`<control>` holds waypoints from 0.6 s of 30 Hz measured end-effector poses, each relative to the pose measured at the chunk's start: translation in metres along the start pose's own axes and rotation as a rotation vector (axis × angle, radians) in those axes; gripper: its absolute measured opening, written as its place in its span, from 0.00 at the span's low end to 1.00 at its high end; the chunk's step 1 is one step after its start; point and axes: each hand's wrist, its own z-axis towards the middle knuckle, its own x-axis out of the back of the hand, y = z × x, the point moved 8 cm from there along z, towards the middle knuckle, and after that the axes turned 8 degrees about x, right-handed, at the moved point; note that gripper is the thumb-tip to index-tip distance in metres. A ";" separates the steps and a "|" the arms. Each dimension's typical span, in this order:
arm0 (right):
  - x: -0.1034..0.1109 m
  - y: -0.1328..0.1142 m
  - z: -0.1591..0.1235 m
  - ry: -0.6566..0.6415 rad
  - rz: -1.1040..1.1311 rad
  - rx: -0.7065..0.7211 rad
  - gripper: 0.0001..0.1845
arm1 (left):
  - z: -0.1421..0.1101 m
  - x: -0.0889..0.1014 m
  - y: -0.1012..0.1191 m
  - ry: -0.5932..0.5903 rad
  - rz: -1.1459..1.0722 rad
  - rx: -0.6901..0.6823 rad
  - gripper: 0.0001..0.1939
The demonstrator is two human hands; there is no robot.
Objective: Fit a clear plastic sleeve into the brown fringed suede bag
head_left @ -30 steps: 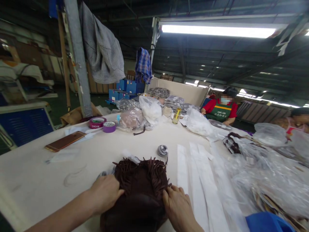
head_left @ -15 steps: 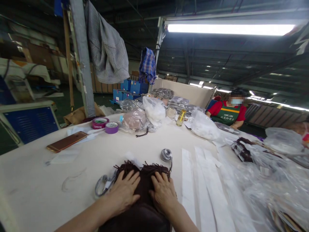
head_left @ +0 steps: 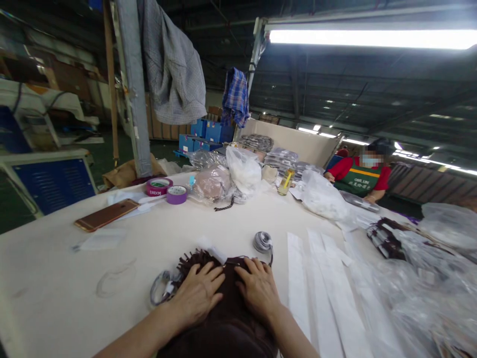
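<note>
A dark brown bag (head_left: 223, 340), leather-like, lies on the table right in front of me. My left hand (head_left: 199, 291) rests on its left side with the fingers stretched out, just below a bunch of dark fringe (head_left: 196, 261). Flat on the right side lies my right hand (head_left: 259, 288), its fingertips at the bag's far edge. A white slip (head_left: 216, 252) sticks out past that edge between the hands. Beside my left hand is a grey wrapped loop (head_left: 160, 289). A grey coil (head_left: 263, 241) sits beyond my right hand, with a dark strand running toward the bag.
White strips (head_left: 320, 278) and clear plastic bags (head_left: 421, 288) cover the right side. At left lie a phone (head_left: 107, 215) and purple tape rolls (head_left: 176, 194). Stuffed plastic bags (head_left: 244, 171) and a bottle (head_left: 285, 182) stand farther back. A co-worker (head_left: 359, 174) is across the table.
The camera view has shifted slightly. My right fingers have moved to the bag's far edge, and the fringe that showed there is now out of sight. My left hand stays on the bag.
</note>
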 end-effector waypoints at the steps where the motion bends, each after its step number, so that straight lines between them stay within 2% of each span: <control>1: -0.001 0.017 -0.005 0.021 -0.036 -0.097 0.18 | -0.003 -0.003 -0.008 0.021 0.023 0.039 0.20; 4: 0.004 0.062 -0.030 0.066 -0.132 -0.371 0.18 | -0.017 0.001 -0.032 0.093 0.104 0.156 0.20; 6: 0.013 0.072 -0.041 0.109 -0.160 -0.447 0.17 | -0.022 0.012 -0.040 0.154 0.150 0.217 0.17; 8: 0.023 0.062 -0.039 0.166 -0.115 -0.402 0.16 | -0.020 0.021 -0.036 0.187 0.152 0.214 0.16; 9: 0.026 0.050 -0.033 0.184 -0.064 -0.327 0.17 | -0.017 0.022 -0.032 0.183 0.131 0.185 0.16; 11: 0.022 0.021 -0.016 0.149 0.070 -0.141 0.17 | -0.008 0.016 -0.022 0.137 0.075 0.113 0.16; 13: 0.011 0.005 -0.003 0.081 0.147 -0.062 0.18 | -0.002 0.006 -0.021 0.085 0.046 0.094 0.19; 15: 0.001 0.016 0.001 0.061 0.154 -0.180 0.21 | 0.001 -0.002 -0.031 0.064 0.055 0.133 0.22; 18: -0.002 0.055 -0.018 0.124 0.133 -0.470 0.25 | -0.004 -0.001 -0.051 0.064 0.074 0.204 0.22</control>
